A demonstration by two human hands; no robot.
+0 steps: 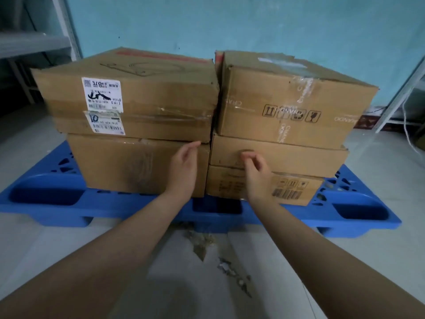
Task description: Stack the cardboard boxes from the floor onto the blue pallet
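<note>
Several cardboard boxes stand in two stacks on the blue pallet (57, 203). The left stack has a plain lower box (124, 164) and a labelled upper box (142, 95). On the right, a large top box (292, 102) lies over a flat middle box (299, 157) and a barcoded bottom box (289, 189). My left hand (184, 166) is in front of the lower left box's right edge, fingers nearly straight and holding nothing. My right hand (255, 168) hovers before the flat middle box with fingers loosely curled and empty.
Grey tiled floor with a cracked, chipped patch (207, 245) lies in front of the pallet. A metal shelf frame (62, 31) stands at the back left, another rack (400, 97) with a white cable at the right. A teal wall is behind.
</note>
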